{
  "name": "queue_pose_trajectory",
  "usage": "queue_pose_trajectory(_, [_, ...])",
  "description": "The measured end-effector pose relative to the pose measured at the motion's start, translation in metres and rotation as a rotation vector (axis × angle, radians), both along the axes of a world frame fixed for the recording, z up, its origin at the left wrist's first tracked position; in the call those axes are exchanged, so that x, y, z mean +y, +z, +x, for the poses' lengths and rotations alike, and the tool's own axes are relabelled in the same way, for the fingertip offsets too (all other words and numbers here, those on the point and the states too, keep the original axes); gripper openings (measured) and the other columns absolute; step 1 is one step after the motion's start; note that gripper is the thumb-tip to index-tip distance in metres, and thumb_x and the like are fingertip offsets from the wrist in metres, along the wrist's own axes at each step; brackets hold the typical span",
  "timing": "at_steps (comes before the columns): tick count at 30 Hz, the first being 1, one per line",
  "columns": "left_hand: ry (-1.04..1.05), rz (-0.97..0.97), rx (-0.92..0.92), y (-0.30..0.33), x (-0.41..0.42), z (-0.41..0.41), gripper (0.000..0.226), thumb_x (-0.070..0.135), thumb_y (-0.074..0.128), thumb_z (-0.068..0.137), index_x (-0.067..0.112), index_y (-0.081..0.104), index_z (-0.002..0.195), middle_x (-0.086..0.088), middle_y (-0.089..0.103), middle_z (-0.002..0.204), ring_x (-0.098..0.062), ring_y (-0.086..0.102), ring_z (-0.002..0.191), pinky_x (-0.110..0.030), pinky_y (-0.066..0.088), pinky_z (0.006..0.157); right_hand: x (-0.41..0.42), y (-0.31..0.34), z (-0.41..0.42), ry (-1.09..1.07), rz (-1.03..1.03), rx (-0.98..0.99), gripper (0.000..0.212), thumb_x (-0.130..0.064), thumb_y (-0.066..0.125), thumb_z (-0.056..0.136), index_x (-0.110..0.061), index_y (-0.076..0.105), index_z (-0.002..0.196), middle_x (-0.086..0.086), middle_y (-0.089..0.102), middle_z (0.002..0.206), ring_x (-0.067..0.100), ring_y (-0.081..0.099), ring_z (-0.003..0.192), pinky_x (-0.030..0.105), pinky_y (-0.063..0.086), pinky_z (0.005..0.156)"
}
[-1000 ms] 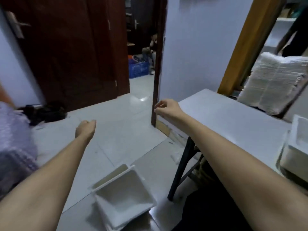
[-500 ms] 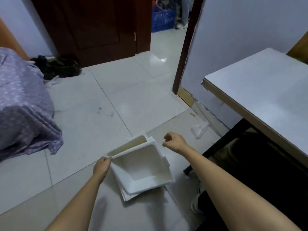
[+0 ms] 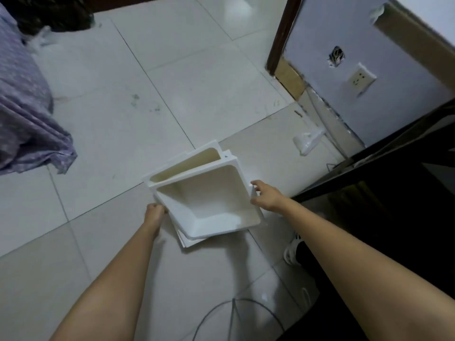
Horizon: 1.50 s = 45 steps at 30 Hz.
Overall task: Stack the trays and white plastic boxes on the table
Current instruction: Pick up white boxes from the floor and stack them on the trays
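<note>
The white plastic boxes (image 3: 209, 200) sit nested on the tiled floor (image 3: 118, 114), the top one skewed so the cream inner wall of the one beneath shows along its far edge, and at least one more rim pokes out under the near corner. The left hand (image 3: 154, 212) has its fingers curled tight on the left rim of the pile. The right hand (image 3: 264, 196) is at the right rim, fingers (image 3: 254, 187) touching the edge with the thumb below; whether it truly grips yet I cannot tell.

The step in hand looks like picking the pile up to carry it to the tabletop, whose dark underside (image 3: 394, 153) runs along the right. To do it well, the right hand should close fully on the rim, opposite the left, so the load hangs evenly between them. Because the boxes are nested crooked, the fingers ought to hook under the lowest rim, not only the top one, or the lower boxes may drop away on lifting. Squaring the pile first would help. Lift level and watch the cable (image 3: 216, 313) on the floor near the feet
</note>
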<state>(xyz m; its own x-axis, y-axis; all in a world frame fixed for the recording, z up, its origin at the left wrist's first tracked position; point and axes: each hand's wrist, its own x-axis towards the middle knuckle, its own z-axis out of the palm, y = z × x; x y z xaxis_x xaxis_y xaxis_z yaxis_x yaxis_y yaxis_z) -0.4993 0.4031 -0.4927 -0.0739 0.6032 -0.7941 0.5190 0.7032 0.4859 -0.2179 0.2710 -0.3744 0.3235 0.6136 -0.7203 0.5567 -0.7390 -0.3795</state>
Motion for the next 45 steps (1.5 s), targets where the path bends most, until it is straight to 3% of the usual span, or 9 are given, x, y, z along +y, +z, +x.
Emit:
queue_pose_trajectory(3, [-0.02,-0.019,-0.036,-0.004,0.003,0.004,0.038,0.004,0.044,0.082,-0.005,0.052,0.118,-0.018,0.058,0.111,-0.026,0.049,0.093,-0.037,0.039,0.079,0.003,-0.007,-0.003,-0.045,0.01,0.039,0.064,-0.013,0.054,0.091,-0.014,0.027,0.148,0.018,0.044,0.143,0.035,0.048,0.126,0.041,0.042,0.105])
queue_pose_trajectory(7, [-0.024,-0.01,-0.077,-0.006,0.004,0.007,0.023,-0.004,0.039,0.078,0.008,0.056,0.087,-0.013,0.055,0.096,-0.021,0.044,0.077,-0.03,0.033,0.065,0.001,-0.011,0.0,-0.065,0.02,0.046,0.06,-0.012,0.048,0.091,-0.018,0.028,0.147,0.017,0.047,0.14,0.035,0.05,0.122,0.038,0.043,0.102])
queue_pose_trajectory(16, [0.076,0.058,-0.049,-0.006,0.006,0.004,0.03,0.002,0.045,0.076,0.001,0.054,0.104,-0.016,0.056,0.102,-0.024,0.048,0.086,-0.031,0.04,0.068,0.0,-0.003,0.002,-0.095,0.087,0.004,0.042,-0.012,0.042,0.093,-0.021,0.044,0.134,0.012,0.06,0.125,0.032,0.056,0.111,0.039,0.048,0.093])
queue_pose_trajectory(20, [0.131,0.181,-0.05,0.019,0.006,0.015,0.008,0.003,0.046,0.085,0.009,0.046,0.09,-0.008,0.048,0.079,-0.022,0.043,0.067,-0.03,0.036,0.065,0.001,0.016,0.005,-0.158,0.154,-0.033,0.042,-0.009,0.038,0.092,-0.021,0.05,0.13,0.012,0.063,0.118,0.032,0.059,0.104,0.035,0.05,0.084])
queue_pose_trajectory(23, [0.127,0.271,-0.082,0.037,0.021,0.024,0.024,-0.001,0.046,0.081,0.015,0.037,0.066,-0.006,0.039,0.065,-0.019,0.033,0.055,-0.029,0.029,0.056,0.009,0.039,0.006,-0.193,0.212,-0.038,0.042,-0.007,0.039,0.09,-0.019,0.054,0.128,0.012,0.063,0.12,0.033,0.059,0.106,0.034,0.05,0.083])
queue_pose_trajectory(25, [0.114,0.324,-0.088,0.056,0.031,0.029,0.02,-0.003,0.046,0.078,0.013,0.039,0.07,-0.006,0.037,0.065,-0.018,0.033,0.052,-0.027,0.027,0.051,0.014,0.059,0.007,-0.23,0.259,-0.023,0.044,-0.006,0.038,0.089,-0.017,0.054,0.129,0.012,0.06,0.124,0.033,0.057,0.111,0.037,0.051,0.087])
queue_pose_trajectory(30, [0.097,0.478,-0.093,0.127,0.053,0.043,0.024,-0.006,0.043,0.081,0.013,0.044,0.097,0.003,0.043,0.072,-0.021,0.046,0.071,-0.027,0.035,0.054,0.025,0.112,0.014,-0.356,0.4,0.047,0.042,-0.006,0.038,0.089,-0.01,0.056,0.127,0.013,0.06,0.115,0.026,0.054,0.096,0.026,0.044,0.063])
queue_pose_trajectory(38, [-0.016,0.701,-0.118,0.282,0.086,0.076,0.025,-0.001,0.042,0.083,0.015,0.051,0.099,-0.01,0.057,0.097,-0.024,0.052,0.091,-0.031,0.043,0.073,0.028,0.219,0.021,-0.413,0.549,0.06,0.035,-0.015,0.045,0.093,-0.006,0.04,0.126,0.017,0.054,0.118,0.036,0.056,0.108,0.042,0.052,0.079])
queue_pose_trajectory(45, [-0.182,0.824,-0.003,0.461,0.1,0.137,0.038,0.005,0.048,0.089,-0.007,0.053,0.125,-0.024,0.057,0.127,-0.043,0.055,0.115,-0.046,0.046,0.096,0.002,0.346,0.041,-0.584,0.814,0.064,0.046,-0.019,0.047,0.092,-0.009,0.039,0.136,0.013,0.055,0.128,0.033,0.057,0.113,0.037,0.052,0.087])
